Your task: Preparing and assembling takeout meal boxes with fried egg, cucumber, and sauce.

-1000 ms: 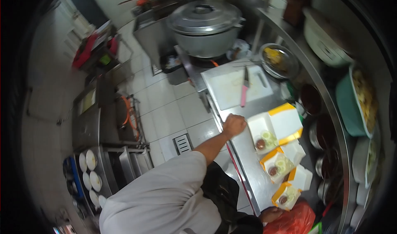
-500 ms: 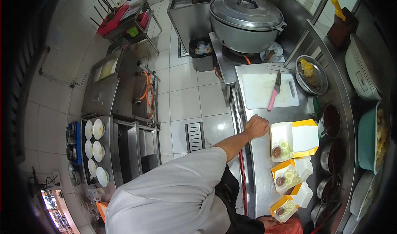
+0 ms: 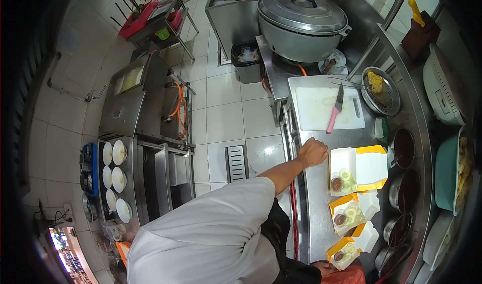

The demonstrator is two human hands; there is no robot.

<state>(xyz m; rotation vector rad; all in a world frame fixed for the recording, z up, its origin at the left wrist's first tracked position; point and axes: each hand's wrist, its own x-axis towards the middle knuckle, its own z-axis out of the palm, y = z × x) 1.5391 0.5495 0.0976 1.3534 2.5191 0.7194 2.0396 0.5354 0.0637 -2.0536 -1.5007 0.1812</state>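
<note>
My left hand point(image 3: 313, 152) rests in a loose fist on the edge of the steel counter point(image 3: 317, 203), left of the largest takeout box. Its fingers curl under, and nothing shows in them. Down at the lower edge, what looks like part of my right hand point(image 3: 325, 268) lies beside red plastic point(image 3: 346, 275); its fingers cannot be made out. Three open white-and-yellow takeout boxes stand in a row: a large one point(image 3: 369, 168), a middle one point(image 3: 369, 203) and a near one point(image 3: 366, 238). Each holds pale green slices and a small cup of dark red sauce.
Beyond my left hand, a pink-handled knife point(image 3: 334, 114) lies on a white cutting board point(image 3: 311, 110). A steel bowl point(image 3: 394, 105) with a strainer and yellow food stands to its right. Several sauce pots point(image 3: 400, 191) line the counter's right side. A large lidded cooker point(image 3: 296, 40) is farther back.
The view has shifted very slightly. My left hand stays on the counter edge, and the boxes have not visibly moved.
</note>
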